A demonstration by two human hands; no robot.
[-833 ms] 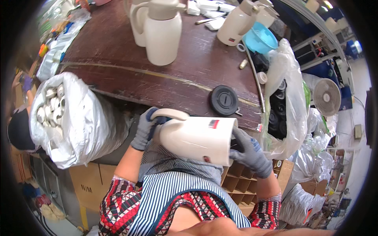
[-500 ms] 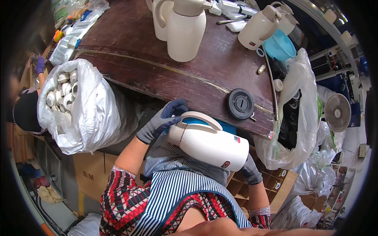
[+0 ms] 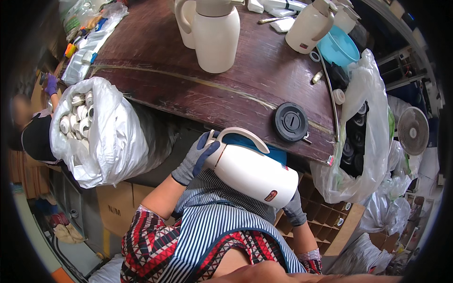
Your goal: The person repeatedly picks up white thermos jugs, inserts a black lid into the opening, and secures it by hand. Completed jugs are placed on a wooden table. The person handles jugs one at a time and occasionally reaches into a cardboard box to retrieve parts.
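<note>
A white vacuum jug [image 3: 255, 172] lies on its side in front of my striped apron, handle upward and base toward the right. My left hand [image 3: 192, 158], in a grey and navy glove, is closed round its neck and spout end. At the base is my gloved right hand [image 3: 295, 211], pressed against the bottom; its fingers are mostly hidden behind the jug. Just beyond, a black round base cap [image 3: 289, 122] with a slot in its middle rests near the table's front edge. Something blue [image 3: 278, 155] shows behind the jug's handle.
On the dark red table [image 3: 155, 89] stand several more jugs [image 3: 217, 42] and a light blue basin [image 3: 339, 46]. A white sack [image 3: 113, 155] of pale rings is at left; a clear bag [image 3: 325, 181] of black caps hangs at right. Another person's purple-gloved hand [image 3: 51, 85] shows far left.
The jug has rolled about its length, so its upper label has turned mostly out of sight and the lower one shows more. My left hand wraps further round the neck. The view has shifted slightly.
</note>
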